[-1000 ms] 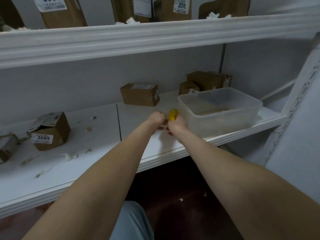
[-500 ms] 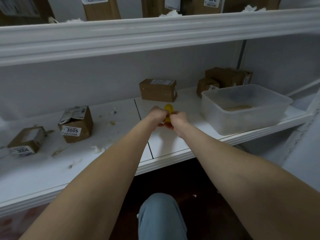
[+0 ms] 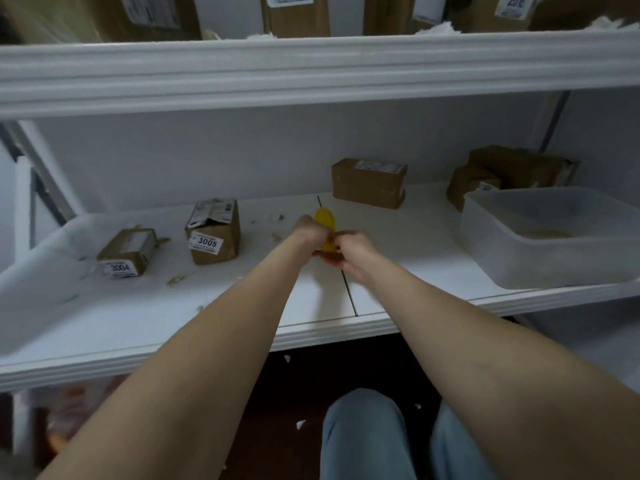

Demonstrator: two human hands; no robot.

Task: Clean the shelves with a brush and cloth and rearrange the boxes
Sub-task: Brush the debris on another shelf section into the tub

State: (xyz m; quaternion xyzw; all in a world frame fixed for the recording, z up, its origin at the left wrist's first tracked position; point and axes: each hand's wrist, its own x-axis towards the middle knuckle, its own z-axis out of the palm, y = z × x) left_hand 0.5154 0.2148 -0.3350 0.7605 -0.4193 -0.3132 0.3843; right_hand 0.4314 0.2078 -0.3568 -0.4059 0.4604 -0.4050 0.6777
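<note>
The white shelf (image 3: 398, 282) has scraps lying by the 3005 box (image 3: 214, 233); over its middle, the left hand (image 3: 310, 233) curls its fingers round a yellow tool (image 3: 325, 223), likely the brush; the right hand (image 3: 349, 251) pinches its near end, maybe to steady it for sweeping.

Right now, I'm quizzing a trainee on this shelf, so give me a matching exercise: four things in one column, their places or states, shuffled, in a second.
Things
1. box labelled 3004
2. box labelled 3005
3. clear tub
4. yellow object

Places or states
A. at the right end of the shelf
B. held between the left hand and right hand
C. farthest left on the shelf
D. crumpled label on top, second from the left

Pairs: 1-C, 2-D, 3-A, 4-B
</note>
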